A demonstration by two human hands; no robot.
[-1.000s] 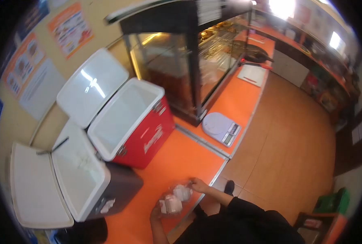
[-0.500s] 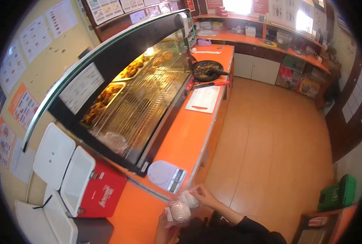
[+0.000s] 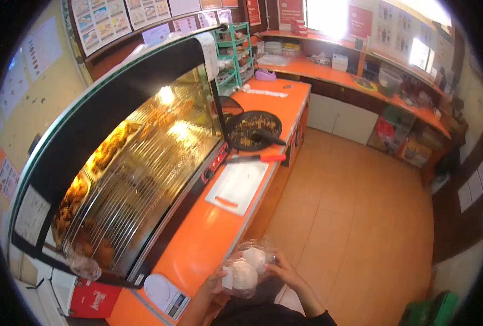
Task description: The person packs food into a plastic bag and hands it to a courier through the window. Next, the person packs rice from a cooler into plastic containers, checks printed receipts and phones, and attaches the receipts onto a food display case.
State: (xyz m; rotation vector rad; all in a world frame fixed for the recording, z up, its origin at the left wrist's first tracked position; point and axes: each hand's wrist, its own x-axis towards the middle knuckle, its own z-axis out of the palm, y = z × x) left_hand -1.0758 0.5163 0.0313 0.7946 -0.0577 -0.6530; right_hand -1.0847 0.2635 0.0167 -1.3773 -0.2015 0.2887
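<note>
A clear plastic pack (image 3: 242, 277) with two rounded white portions inside is held out in front of my body, low in the head view. My left hand (image 3: 214, 282) grips its left side, close to a small white label. At the opposite side, the fingers of my right hand (image 3: 286, 271) are closed on the plastic edge. What the white portions are, I cannot make out. Just left of my hands, a round-topped kitchen scale (image 3: 160, 290) sits on the orange counter (image 3: 190, 255).
A heated glass display case (image 3: 133, 179) with fried food stands along the left. Further along the counter lie a white cutting board (image 3: 237, 187), a red-handled knife (image 3: 271, 158) and a black pan (image 3: 252, 130) of food. Tiled floor (image 3: 334, 217) stretches to the right.
My view has shifted forward along the counter, so the pan and cutting board look closer. The pack stays in both hands, and the red cooler has slid toward the lower left edge.
</note>
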